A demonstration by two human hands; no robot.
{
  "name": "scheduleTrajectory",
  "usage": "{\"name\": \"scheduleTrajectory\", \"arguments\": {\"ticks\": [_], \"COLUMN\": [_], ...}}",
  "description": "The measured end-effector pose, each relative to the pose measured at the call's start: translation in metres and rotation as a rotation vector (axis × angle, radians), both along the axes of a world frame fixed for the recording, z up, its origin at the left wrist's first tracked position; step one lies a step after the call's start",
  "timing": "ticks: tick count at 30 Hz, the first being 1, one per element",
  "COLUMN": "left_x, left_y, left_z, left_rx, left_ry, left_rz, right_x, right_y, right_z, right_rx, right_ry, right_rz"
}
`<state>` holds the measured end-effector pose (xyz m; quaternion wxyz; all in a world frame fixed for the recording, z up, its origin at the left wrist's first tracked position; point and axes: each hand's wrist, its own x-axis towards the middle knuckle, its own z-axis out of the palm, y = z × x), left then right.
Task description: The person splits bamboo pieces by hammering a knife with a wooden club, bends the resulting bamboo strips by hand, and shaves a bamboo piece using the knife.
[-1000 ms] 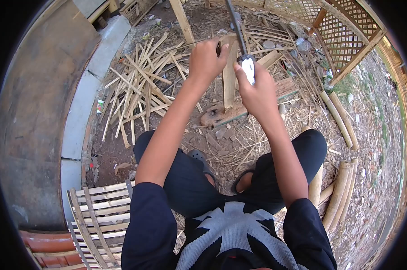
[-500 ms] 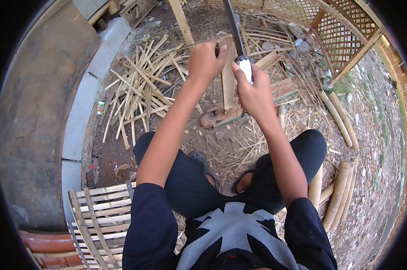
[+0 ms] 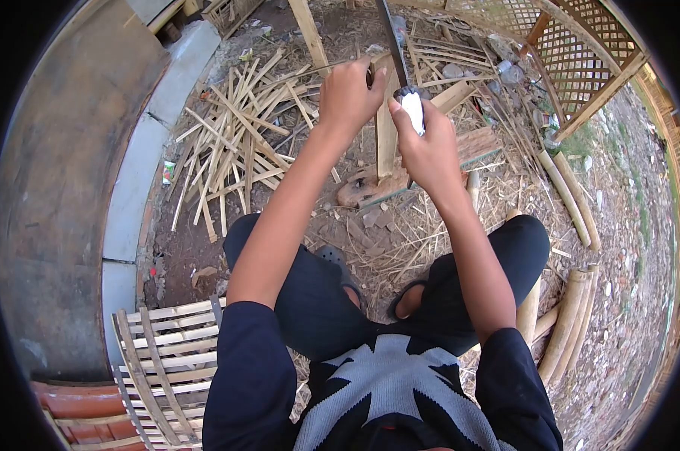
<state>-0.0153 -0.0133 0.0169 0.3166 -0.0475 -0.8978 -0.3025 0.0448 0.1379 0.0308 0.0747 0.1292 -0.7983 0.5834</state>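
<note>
My right hand [image 3: 430,146] is closed round the white-wrapped handle [image 3: 412,110] of a machete, whose long dark blade [image 3: 395,45] points away from me. Just left of it, my left hand [image 3: 347,96] is closed on a thin bamboo strip [image 3: 298,73] that sticks out to the left. Between the hands stands an upright wooden post [image 3: 386,143], its top partly hidden by my left hand. The post rises from a thick wooden base board [image 3: 370,188] on the ground.
Many split bamboo strips [image 3: 231,143] lie in a loose pile to the left. Bamboo poles [image 3: 569,319] lie by my right knee, and a slatted bamboo panel [image 3: 171,349] is at lower left. A lattice frame [image 3: 592,71] stands at upper right. Shavings cover the ground by my feet.
Both hands have shifted very slightly to the right in view, with the machete and the strip still held. The blade stays beside the post.
</note>
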Motion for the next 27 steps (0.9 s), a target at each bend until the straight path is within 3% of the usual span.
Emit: {"name": "scheduleTrajectory", "arguments": {"ticks": [7,10,13,27], "left_x": [-0.0033,-0.0011,-0.0085,-0.0055], "left_y": [-0.0005,-0.0005,-0.0014,0.0003], "left_z": [-0.0012,0.0044,-0.0053,0.0011], "left_rx": [-0.008,-0.001,-0.015,0.003], "left_ry": [0.033,-0.073,0.066,-0.052], "left_rz": [0.015,0.002,0.009,0.002], "right_x": [-0.0021,-0.0035,-0.0062,-0.0071], "right_y": [0.0001,0.0007,0.0017,0.0016], "right_z": [0.0021,0.0039,0.0015,0.0005], "right_rx": [-0.001,-0.006,-0.006,0.027], "right_ry": [0.011,0.020,0.031,0.053], "right_rz": [-0.007,-0.005,0.002,-0.009]}}
